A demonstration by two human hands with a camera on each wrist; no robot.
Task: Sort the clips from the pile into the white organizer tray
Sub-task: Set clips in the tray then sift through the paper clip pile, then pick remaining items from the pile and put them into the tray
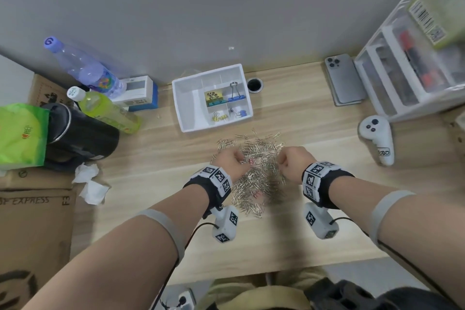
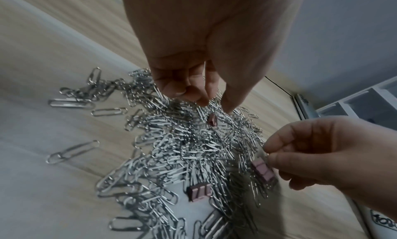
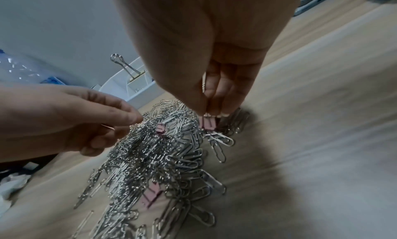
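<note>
A pile of silver paper clips lies mid-desk, with small pink binder clips mixed in. Behind it stands the white organizer tray, holding coloured binder clips in its right compartments. My right hand pinches the wire handles of a pink binder clip at the pile's right edge; the same pink binder clip shows in the left wrist view. My left hand hovers over another pink clip, thumb and finger apart, holding nothing. A third pink clip lies nearer me.
A phone, a white controller and a clear drawer unit sit to the right. Bottles, a black container, crumpled tissue and a cardboard box crowd the left. A round cable hole is beside the tray.
</note>
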